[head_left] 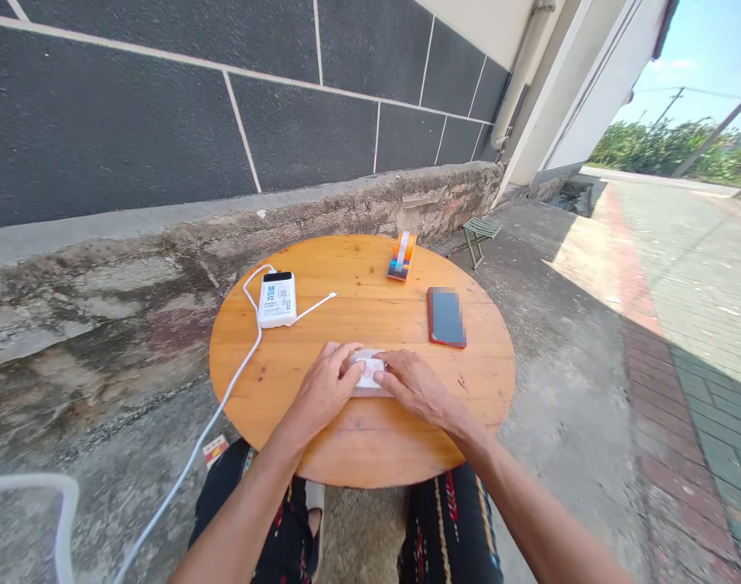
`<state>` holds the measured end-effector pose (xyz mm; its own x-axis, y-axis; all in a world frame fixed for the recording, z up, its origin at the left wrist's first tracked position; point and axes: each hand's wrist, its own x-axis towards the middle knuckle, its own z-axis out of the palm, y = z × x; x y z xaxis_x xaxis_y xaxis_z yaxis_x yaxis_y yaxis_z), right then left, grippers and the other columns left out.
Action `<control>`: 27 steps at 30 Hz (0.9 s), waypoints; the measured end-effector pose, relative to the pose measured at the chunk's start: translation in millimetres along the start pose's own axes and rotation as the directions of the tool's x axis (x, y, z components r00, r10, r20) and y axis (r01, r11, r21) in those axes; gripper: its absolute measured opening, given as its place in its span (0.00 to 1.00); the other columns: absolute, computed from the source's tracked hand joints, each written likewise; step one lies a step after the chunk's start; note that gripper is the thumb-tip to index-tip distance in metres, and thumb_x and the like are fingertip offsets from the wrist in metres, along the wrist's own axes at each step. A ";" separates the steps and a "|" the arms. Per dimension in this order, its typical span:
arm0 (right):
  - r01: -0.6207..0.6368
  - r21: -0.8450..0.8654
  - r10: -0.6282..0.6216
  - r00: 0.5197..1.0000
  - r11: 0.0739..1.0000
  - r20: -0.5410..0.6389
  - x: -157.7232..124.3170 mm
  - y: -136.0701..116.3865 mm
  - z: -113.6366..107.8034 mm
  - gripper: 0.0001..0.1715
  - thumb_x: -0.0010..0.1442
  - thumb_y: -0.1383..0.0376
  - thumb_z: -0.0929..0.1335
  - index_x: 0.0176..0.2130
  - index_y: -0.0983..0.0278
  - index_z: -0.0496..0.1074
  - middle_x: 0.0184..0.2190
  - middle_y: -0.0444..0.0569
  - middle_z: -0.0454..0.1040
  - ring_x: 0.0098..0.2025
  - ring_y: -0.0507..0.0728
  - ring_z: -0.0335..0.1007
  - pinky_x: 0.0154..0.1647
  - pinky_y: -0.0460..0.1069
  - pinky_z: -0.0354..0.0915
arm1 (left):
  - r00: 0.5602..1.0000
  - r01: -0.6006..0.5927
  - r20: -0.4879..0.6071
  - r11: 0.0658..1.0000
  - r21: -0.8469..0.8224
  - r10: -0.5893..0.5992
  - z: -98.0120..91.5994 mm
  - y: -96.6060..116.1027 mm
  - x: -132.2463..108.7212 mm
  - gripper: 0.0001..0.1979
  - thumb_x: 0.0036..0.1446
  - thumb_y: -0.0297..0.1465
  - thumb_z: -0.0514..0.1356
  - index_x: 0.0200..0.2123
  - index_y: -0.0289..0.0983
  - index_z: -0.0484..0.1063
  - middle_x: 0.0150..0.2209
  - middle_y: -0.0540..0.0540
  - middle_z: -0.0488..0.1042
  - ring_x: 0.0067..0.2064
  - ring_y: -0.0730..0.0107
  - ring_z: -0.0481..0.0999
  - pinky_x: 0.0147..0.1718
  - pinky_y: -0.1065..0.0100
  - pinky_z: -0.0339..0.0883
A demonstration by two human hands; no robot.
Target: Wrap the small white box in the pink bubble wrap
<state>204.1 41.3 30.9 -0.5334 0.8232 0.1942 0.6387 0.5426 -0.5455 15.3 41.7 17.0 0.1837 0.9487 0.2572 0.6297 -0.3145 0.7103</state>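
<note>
Near the front half of the round wooden table lies a small white box point(370, 367), partly covered by my fingers. Something pale pink shows faintly on its top; I cannot make out what it is. My left hand point(330, 380) grips the box's left end, thumb on top and fingers curled at the far side. From the right, my right hand point(414, 381) holds the other end, its thumb also on top and close to the left thumb. The box rests flat on the tabletop.
On the wooden table point(346, 284) are a white power bank point(278, 300) with a white cable point(215, 418) trailing off the left edge, an orange tape dispenser point(402, 256) and a red-edged phone point(446, 317). Behind stands a dark tiled wall point(132, 122); a folding stool point(480, 230) is beyond.
</note>
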 end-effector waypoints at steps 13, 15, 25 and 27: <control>0.042 0.099 -0.037 0.998 0.994 -0.053 18.6 21.4 -14.2 0.18 0.67 0.61 0.58 0.46 0.64 0.72 0.46 0.54 0.73 0.48 0.57 0.68 0.50 0.53 0.62 | 0.905 -0.291 -0.298 0.953 0.082 0.303 16.9 -3.7 -35.0 0.08 0.57 0.26 0.57 0.40 0.38 0.71 0.45 0.44 0.69 0.46 0.64 0.70 0.46 0.62 0.66; 0.013 0.079 -0.013 1.000 0.997 0.006 38.3 30.0 -20.2 0.16 0.65 0.62 0.60 0.46 0.65 0.73 0.46 0.55 0.74 0.48 0.58 0.69 0.50 0.53 0.63 | 0.901 -0.299 -0.305 0.951 0.077 0.308 16.9 -3.9 -33.6 0.07 0.56 0.26 0.58 0.40 0.38 0.71 0.44 0.44 0.69 0.45 0.64 0.70 0.45 0.62 0.67; -0.364 0.004 0.362 0.927 0.931 0.101 86.3 17.2 -7.3 0.06 0.56 0.68 0.65 0.28 0.65 0.72 0.28 0.52 0.76 0.35 0.59 0.72 0.37 0.50 0.62 | 0.907 -0.303 -0.299 0.953 0.020 0.295 14.1 -6.3 -35.1 0.07 0.56 0.26 0.58 0.39 0.38 0.72 0.44 0.43 0.69 0.45 0.65 0.70 0.45 0.63 0.67; -0.387 0.089 0.376 0.919 0.918 0.120 83.6 17.9 0.3 0.08 0.58 0.66 0.63 0.33 0.65 0.71 0.26 0.49 0.76 0.30 0.55 0.71 0.31 0.47 0.63 | 0.907 -0.303 -0.306 0.953 0.003 0.289 13.9 -6.6 -35.2 0.07 0.56 0.26 0.58 0.39 0.38 0.72 0.43 0.44 0.69 0.45 0.65 0.70 0.45 0.63 0.67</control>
<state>170.8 119.8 37.2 -0.3166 0.9403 -0.1249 0.7435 0.1643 -0.6482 15.2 10.8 -5.8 0.1179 0.7597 0.6394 0.5471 -0.5871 0.5967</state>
